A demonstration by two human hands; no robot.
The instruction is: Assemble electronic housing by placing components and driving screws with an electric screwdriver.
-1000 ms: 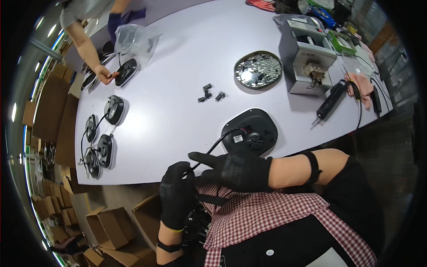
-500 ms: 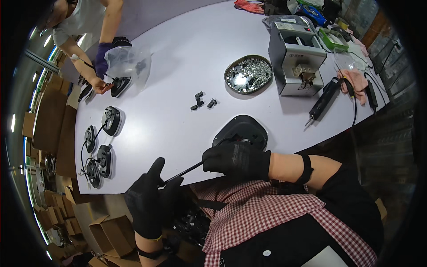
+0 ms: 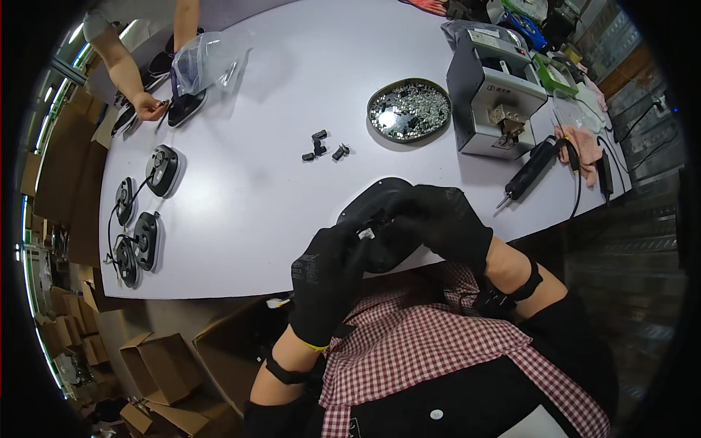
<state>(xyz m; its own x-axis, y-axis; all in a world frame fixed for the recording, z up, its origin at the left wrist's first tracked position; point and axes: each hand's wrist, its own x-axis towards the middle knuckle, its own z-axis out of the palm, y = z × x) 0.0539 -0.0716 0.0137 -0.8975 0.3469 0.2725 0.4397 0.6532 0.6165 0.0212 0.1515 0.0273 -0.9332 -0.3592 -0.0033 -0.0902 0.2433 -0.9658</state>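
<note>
Near the front edge of the table lies a black rounded housing [image 3: 378, 193], with a small white label [image 3: 366, 233] showing between my hands. My left hand [image 3: 328, 266], in a black glove, is closed at the near left side of this housing. Over its right side my right hand [image 3: 449, 225], gloved the same, bends its fingers inward. What the fingertips of both hands pinch is hidden by the dark gloves. A white connector end [image 3: 278, 301] sticks out beside my left hand, past the table edge. Beyond the housing lie several small black cylindrical parts [image 3: 319, 146].
An oval tray [image 3: 371, 130] of small metal pieces stands beside a grey machine [image 3: 504, 102]. An electric screwdriver [image 3: 531, 171] lies at right. Several cabled black units [image 3: 148, 237] sit at left. Across the table, a co-worker's bare hand [image 3: 150, 108] works near a clear bag [image 3: 208, 62].
My hands have come together over the housing from the left and front; the black cable stretched between them is no longer visible. The housing appears tilted. The co-worker's bare hand has moved slightly.
</note>
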